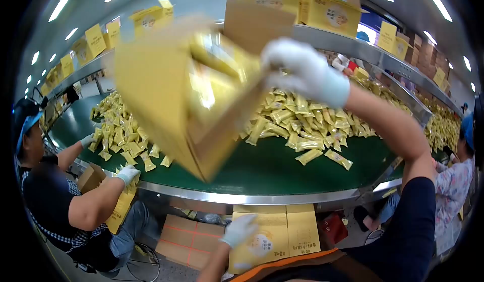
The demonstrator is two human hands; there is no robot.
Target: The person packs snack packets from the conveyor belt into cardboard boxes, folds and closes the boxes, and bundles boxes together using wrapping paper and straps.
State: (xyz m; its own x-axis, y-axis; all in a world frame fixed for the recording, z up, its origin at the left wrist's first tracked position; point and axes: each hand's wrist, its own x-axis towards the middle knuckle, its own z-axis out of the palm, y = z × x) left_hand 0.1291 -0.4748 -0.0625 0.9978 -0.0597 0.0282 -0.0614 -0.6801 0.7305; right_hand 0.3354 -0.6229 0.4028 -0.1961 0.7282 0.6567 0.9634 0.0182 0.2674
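Observation:
My right hand [297,67], in a white glove, is raised over the belt with its fingers closed on the edge of a yellow carton [151,95]. The carton is tilted, its open side towards the right, and blurred by motion. Shiny yellow wrapped packets [214,82] show inside it. Low in front of me, my left hand [239,230], also gloved, is over a yellow printed carton [272,236] below the belt edge. Its fingers look stretched out and somewhat blurred, with nothing visible in them; whether it touches that carton I cannot tell.
Heaps of yellow packets [297,123] lie on the green conveyor belt [262,168], bordered by a metal rail [252,200]. Yellow cartons [335,14] stand on a shelf above. Co-workers sit left [55,181] and right [454,181]. A brown box [186,241] lies below.

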